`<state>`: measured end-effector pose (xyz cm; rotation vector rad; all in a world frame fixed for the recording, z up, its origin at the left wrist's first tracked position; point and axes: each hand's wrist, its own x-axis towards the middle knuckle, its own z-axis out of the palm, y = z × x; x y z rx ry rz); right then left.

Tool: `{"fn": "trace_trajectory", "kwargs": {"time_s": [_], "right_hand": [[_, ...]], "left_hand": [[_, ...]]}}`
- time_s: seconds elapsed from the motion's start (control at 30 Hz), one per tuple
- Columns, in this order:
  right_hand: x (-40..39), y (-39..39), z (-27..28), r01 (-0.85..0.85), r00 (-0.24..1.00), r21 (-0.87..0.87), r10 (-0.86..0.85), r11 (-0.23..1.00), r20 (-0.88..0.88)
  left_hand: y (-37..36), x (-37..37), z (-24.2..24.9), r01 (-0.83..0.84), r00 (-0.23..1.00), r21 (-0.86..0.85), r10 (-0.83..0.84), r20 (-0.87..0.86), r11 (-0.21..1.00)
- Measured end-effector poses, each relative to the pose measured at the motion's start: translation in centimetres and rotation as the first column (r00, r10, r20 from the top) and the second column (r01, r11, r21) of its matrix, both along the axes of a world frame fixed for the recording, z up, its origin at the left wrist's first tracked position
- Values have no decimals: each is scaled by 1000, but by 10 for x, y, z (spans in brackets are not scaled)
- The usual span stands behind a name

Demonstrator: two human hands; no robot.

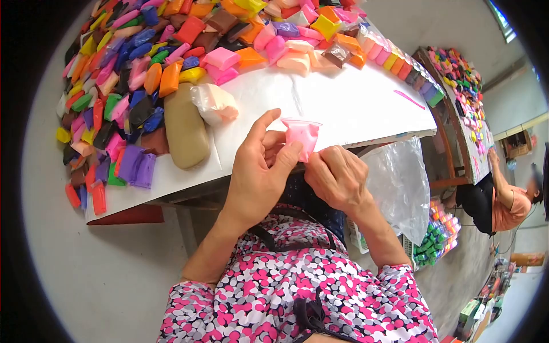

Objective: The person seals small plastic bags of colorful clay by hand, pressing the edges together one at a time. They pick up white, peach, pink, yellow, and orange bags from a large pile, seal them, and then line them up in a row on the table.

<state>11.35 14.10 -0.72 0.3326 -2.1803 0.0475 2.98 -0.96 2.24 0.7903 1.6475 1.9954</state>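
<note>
A small clear bag with pink material inside (302, 137) is held up between my two hands, over the front edge of the white tabletop (263, 97). My left hand (264, 166) pinches the bag's left side between thumb and fingers, with the index finger stretched up and away. On the right, my right hand (337, 176) has its fingers curled, with thumb and index finger closed at the bag's lower right corner. Left of my hands lie a large olive-brown block (187, 128) and a clear bag with pale peach material (215, 104).
Many coloured packets (137, 68) are heaped at the left and back. A row of coloured blocks (394, 64) lines the back right. Clear plastic sheeting (397, 183) hangs right of my hands. Another person (509, 200) is beside a second table (457, 108) at far right.
</note>
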Motion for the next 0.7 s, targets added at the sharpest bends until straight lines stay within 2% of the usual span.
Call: {"fn": "trace_trajectory", "kwargs": {"time_s": [0.1, 0.23, 0.33, 0.43, 0.6, 0.7], "right_hand": [[2, -1, 0, -1, 1000, 7, 1, 1000, -4], [3, -1, 3, -68, 997, -84, 71, 994, 39], [12, -2, 19, -12, 996, -391, 45, 920, 76], [-4, -6, 34, 100, 995, -402, -101, 910, 19], [-17, -2, 27, 121, 991, -201, -130, 972, -31], [-17, 0, 28, 172, 985, -155, -171, 973, 19]], "left_hand": [[1, -5, 3, 105, 966, 78, -120, 227, 991], [-1, -6, -4, 71, 977, 66, -82, 197, 995], [-1, -1, -2, 14, 993, 36, -18, 115, 999], [2, 5, -4, -24, 996, 11, 23, 89, 1000], [6, 9, -9, -83, 994, -46, 80, -72, 995], [7, 8, -11, -95, 991, -70, 87, -100, 993]]}}
